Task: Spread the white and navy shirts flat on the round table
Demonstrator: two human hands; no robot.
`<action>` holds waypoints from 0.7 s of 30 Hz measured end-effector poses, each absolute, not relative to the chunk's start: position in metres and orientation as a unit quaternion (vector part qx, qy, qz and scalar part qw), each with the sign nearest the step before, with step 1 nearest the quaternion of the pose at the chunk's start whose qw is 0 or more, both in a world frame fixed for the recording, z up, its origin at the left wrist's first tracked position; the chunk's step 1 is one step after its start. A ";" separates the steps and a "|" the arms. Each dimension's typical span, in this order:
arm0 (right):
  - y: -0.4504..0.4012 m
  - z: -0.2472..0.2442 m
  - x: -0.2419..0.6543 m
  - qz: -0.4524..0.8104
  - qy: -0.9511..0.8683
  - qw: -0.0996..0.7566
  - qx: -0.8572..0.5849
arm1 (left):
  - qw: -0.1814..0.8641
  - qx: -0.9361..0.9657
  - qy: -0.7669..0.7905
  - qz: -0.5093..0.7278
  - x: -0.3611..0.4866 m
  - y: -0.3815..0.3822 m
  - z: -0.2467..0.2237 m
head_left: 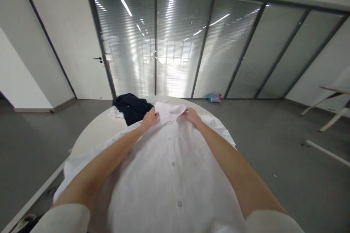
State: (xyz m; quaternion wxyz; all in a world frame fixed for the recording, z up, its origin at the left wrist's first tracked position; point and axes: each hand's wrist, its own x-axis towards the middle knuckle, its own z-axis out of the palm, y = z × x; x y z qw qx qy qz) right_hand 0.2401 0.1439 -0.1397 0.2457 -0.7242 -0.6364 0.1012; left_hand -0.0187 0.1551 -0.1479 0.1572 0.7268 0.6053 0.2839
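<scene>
A white button-up shirt [175,153] lies spread over the round table, its collar at the far end and its row of buttons running down towards me. My left hand [151,117] pinches the left side of the collar. On the opposite side, my right hand [192,115] has its fingers closed on the collar's right edge. Both arms reach forward over the shirt, and the fabric near me is blurred.
Dark navy clothing [132,107] sits in a heap at the far left of the white round table [90,134]. Beyond stand glass partitions with blinds and a white door [82,43]. A colourful cylindrical item [215,98] is on the floor; table legs [332,119] show at right.
</scene>
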 end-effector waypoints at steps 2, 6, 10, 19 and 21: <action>0.152 -0.150 0.239 0.111 -0.621 0.207 -0.748 | 0.165 0.719 0.624 0.258 -0.021 0.165 -0.153; 0.157 -0.161 0.239 0.123 -0.627 0.170 -0.750 | 0.172 0.716 0.634 0.236 -0.025 0.170 -0.162; 0.152 -0.155 0.244 0.124 -0.628 0.169 -0.750 | 0.164 0.718 0.633 0.240 -0.025 0.165 -0.165; 0.068 -0.113 0.325 0.032 -0.679 0.202 -0.705 | 0.036 0.755 0.615 0.224 -0.023 0.148 -0.158; 0.030 -0.112 0.352 0.047 -0.662 0.187 -0.724 | -0.044 0.763 0.601 0.234 -0.022 0.148 -0.152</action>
